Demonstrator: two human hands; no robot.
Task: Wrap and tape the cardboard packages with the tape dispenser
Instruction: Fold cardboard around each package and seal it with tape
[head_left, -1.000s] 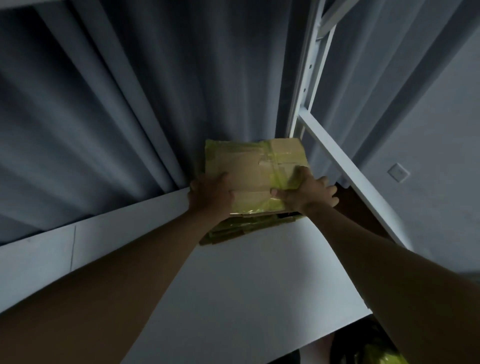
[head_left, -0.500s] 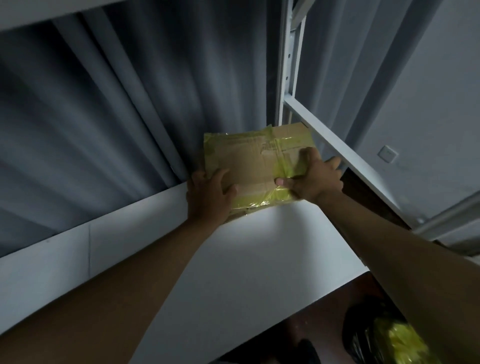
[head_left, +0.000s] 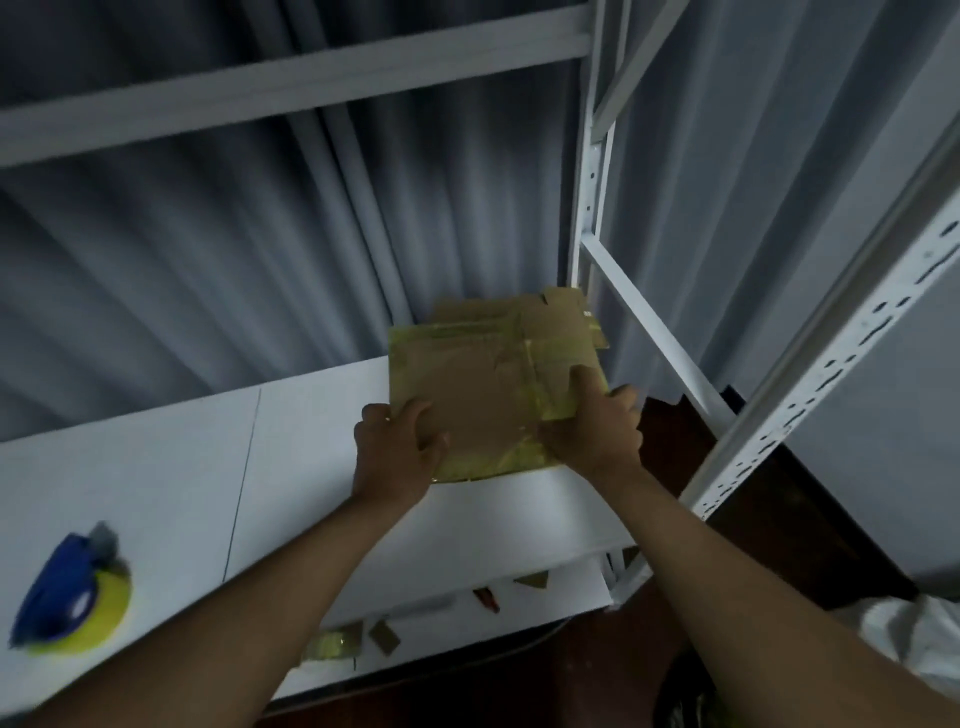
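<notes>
Both hands, left (head_left: 397, 449) and right (head_left: 592, 434), grip the taped package (head_left: 488, 384), setting it down. Next I'd reach for the dispenser (head_left: 67, 597).

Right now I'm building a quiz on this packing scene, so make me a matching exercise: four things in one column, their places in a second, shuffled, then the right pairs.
Things:
1. tape dispenser
2. taped cardboard package
3. left hand
4. cardboard scraps

Places:
A. on the lower shelf board, below the front edge of the white table top
B. far left of the white table top
C. on the package's near left corner
D. far right of the table top, between both hands

Pairs: 1-B, 2-D, 3-C, 4-A
</notes>
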